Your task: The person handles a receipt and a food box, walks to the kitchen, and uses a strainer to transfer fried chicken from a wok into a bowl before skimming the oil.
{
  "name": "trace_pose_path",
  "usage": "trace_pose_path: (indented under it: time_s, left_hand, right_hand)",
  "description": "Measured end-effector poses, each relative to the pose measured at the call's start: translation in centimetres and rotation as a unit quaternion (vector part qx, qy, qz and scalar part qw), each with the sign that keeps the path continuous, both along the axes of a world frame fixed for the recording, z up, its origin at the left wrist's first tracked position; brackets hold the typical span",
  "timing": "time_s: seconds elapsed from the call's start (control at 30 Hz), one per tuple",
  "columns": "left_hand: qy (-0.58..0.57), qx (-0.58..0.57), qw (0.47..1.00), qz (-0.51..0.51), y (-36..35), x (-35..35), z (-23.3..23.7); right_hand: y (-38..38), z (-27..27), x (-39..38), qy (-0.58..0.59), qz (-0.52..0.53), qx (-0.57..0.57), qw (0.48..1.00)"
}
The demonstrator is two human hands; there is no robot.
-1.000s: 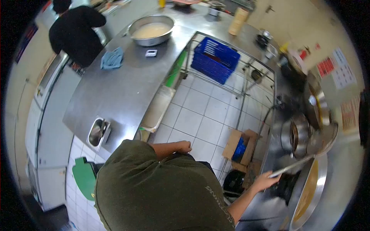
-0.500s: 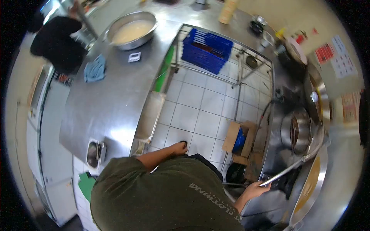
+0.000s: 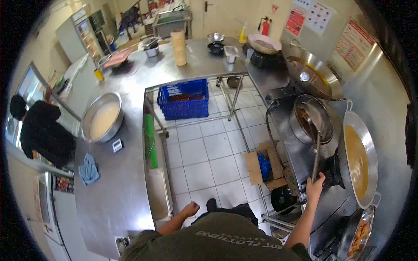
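Observation:
My right hand is wrapped round the handle of a long metal strainer ladle. The ladle's head rests in or over a steel pot with dark contents. Beside the pot is a large wok of yellowish oil. My left hand hangs low over the tiled floor, near the edge of the steel table, fingers curled in; nothing shows in it.
A steel bowl of pale liquid, a white timer and a blue cloth lie on the left table. A blue crate and a cardboard box stand lower down. A person in black is at the far left.
The view has turned and lifted toward the back counter. The ladle's head has gone from above the wok's rim to the pot. My left hand stays low and curled.

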State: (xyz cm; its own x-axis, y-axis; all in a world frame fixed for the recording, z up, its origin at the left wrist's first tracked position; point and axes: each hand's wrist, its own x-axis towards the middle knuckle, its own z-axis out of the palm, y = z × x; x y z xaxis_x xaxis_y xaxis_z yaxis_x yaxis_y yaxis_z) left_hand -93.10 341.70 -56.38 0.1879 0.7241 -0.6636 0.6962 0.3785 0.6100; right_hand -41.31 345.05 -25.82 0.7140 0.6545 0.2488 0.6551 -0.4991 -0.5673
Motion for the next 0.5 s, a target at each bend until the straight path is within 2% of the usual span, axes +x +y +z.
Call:
trace_pose_path:
  time_s: [0.03, 0.13, 0.17, 0.2, 0.23, 0.27, 0.37, 0.43, 0.47, 0.5]
  left_hand:
    - [-0.006, -0.006, 1.0, 0.029, -0.4, -0.2, -0.9]
    - [-0.061, -0.033, 0.998, 0.006, 0.1, -0.9, -2.6]
    - [-0.079, -0.04, 0.996, 0.03, 0.3, -1.0, -2.0]
    - [-0.095, -0.052, 0.993, 0.047, 0.7, -0.4, -0.8]
    - [-0.112, -0.063, 0.99, 0.063, 1.1, -0.1, 0.1]
    - [-0.137, -0.063, 0.987, 0.056, 1.5, -0.4, -1.9]
    - [-0.102, -0.066, 0.993, -0.008, 5.5, 1.6, 2.8]
    - [-0.092, -0.058, 0.992, -0.067, 8.8, 2.4, 2.5]
    - [-0.081, -0.055, 0.99, -0.103, 11.0, 3.3, 3.3]
    - [-0.071, -0.05, 0.987, -0.135, 13.1, 4.2, 3.7]
  right_hand:
    - [0.7, 0.0, 0.4, 0.028, 0.01, -0.017, 0.999]
    - [2.2, -2.1, 2.1, 0.121, 0.063, -0.034, 0.99]
    - [2.5, -3.0, 2.6, 0.142, 0.081, -0.032, 0.986]
    - [2.4, -3.2, 2.9, 0.14, 0.089, -0.028, 0.986]
    - [2.4, -2.5, 1.8, 0.196, 0.08, -0.008, 0.977]
    - [2.8, -1.6, 0.3, 0.245, 0.076, 0.02, 0.966]
    - [3.2, -0.3, -3.1, 0.397, -0.015, 0.041, 0.917]
    - [3.0, -1.9, -4.1, 0.383, -0.056, 0.098, 0.917]
    - [2.7, -2.7, -4.8, 0.397, -0.089, 0.189, 0.894]
    - [2.0, -4.2, -5.1, 0.394, -0.117, 0.232, 0.882]
